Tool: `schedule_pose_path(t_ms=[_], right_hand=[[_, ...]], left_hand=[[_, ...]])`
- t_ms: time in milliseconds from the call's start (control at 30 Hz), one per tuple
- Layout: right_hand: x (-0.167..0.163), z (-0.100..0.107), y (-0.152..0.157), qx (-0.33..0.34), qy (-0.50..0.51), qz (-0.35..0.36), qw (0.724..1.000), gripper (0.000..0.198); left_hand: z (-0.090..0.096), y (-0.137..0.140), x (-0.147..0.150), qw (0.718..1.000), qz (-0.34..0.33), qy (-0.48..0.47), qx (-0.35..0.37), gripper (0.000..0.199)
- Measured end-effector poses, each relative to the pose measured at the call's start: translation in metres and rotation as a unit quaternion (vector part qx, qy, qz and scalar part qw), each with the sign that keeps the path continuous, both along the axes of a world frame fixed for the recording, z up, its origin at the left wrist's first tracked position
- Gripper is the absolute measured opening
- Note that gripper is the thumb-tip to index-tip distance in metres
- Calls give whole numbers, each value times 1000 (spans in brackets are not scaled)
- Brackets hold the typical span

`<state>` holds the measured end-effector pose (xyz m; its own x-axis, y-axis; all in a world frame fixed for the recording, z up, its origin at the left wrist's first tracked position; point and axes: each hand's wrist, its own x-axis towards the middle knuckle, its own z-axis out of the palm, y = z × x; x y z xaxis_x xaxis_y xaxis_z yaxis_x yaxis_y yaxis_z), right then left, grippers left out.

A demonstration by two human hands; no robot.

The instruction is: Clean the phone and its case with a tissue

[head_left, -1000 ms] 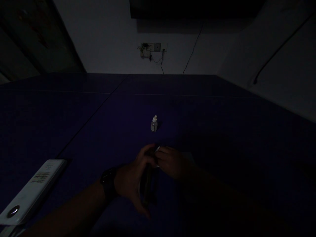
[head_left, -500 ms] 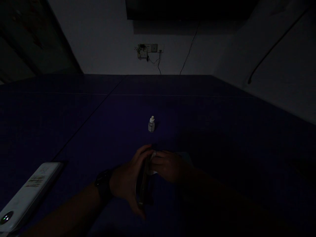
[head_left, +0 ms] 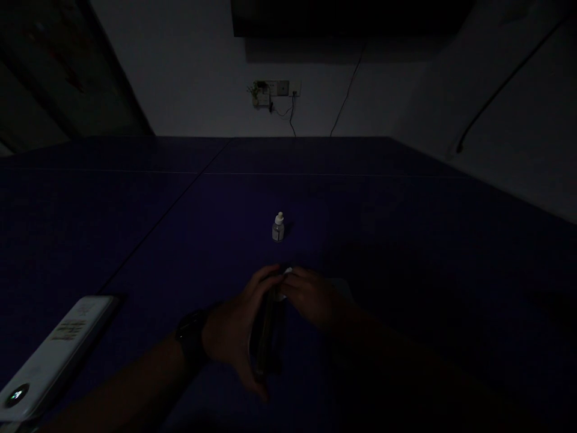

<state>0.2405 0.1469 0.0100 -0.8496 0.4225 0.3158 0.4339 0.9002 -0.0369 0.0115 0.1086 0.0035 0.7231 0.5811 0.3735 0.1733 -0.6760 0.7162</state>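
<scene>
My left hand [head_left: 232,331], with a dark watch on its wrist, grips a smartphone [head_left: 267,337] by its ends. The phone stands on its long side, with a narrow edge facing me. A crumpled white wipe [head_left: 282,293] is pinched in my right hand [head_left: 313,299] and lies against the phone's far upper part. My right fingers partly cover the wipe. A small clear bottle [head_left: 278,232] with a white dropper top stands upright just beyond both hands. The dim light hides the phone's details.
A white power bank [head_left: 58,355] with a lit display lies at the left on the dark blue table [head_left: 180,252]. A flat greyish item [head_left: 343,287] shows partly behind my right hand. Wall sockets [head_left: 274,89] with cables are at the back, below a dark screen [head_left: 351,18].
My right hand has slid the wipe slightly away from me along the phone. The left hand keeps its hold, and the view has shifted a little.
</scene>
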Motion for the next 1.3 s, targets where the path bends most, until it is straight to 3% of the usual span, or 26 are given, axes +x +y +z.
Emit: schedule_pose_path(t_ms=[67,200,533,700,900,1100,1233,1300], right_hand=[[-1,-1,0,-2,1,3,1000,16],[-2,-3,-4,-12,2,88,996,17],[-2,3,-24,-22,11,83,996,19],[-5,-5,-33,-26,9,156,987,20],[-5,1,-28,-14,21,52,998,20],[-4,4,-28,-4,3,115,993,19],[-5,2,-27,-3,4,37,999,15],[-6,0,-25,1,7,33,999,16]], left_hand=[[0,0,0,1000,4,-2,-7,163],[1,0,-1,1000,-4,1,21,162],[3,4,-4,998,-11,38,55,165],[1,3,-4,997,-4,48,57,165],[-2,3,-4,998,-3,25,49,165],[-1,3,-5,998,-3,33,46,166],[0,3,-5,999,0,32,37,164],[1,4,-4,999,-2,34,40,164]])
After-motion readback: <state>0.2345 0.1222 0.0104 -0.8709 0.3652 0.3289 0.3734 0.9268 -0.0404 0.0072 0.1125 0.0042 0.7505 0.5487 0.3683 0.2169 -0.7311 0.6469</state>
